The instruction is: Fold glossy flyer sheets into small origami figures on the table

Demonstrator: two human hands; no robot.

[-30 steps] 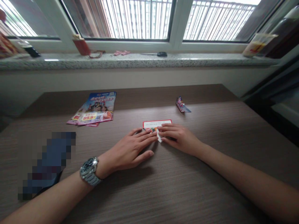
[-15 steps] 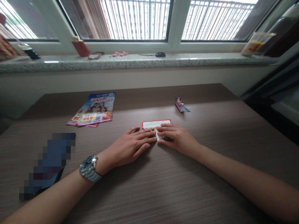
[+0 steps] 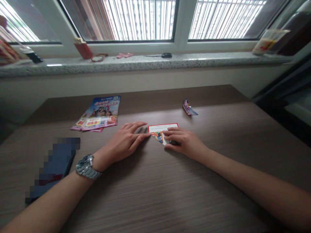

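A partly folded paper flyer [image 3: 157, 129] lies flat on the table [image 3: 155, 191], with a white strip edged in red at its far side and a colourful slanted flap at its near side. My left hand [image 3: 126, 139] is at its left corner, fingers stretched out, fingertips touching the fold there. On the right part of the paper rests my right hand [image 3: 183, 139], fingers extended and pressing it down, hiding that part of the flap. A silver watch [image 3: 87, 166] is on my left wrist.
A stack of printed flyers [image 3: 100, 113] lies at back left, a small folded paper piece [image 3: 189, 108] at back right. A pixelated dark blue object [image 3: 55, 168] is beside my left forearm. Scissors [image 3: 162, 55], a red box [image 3: 83, 49] and a plastic cup [image 3: 267, 42] stand along the windowsill.
My left hand has moved left, off the middle of the paper to its left corner, uncovering the slanted colourful flap. My right hand has stayed on the paper.
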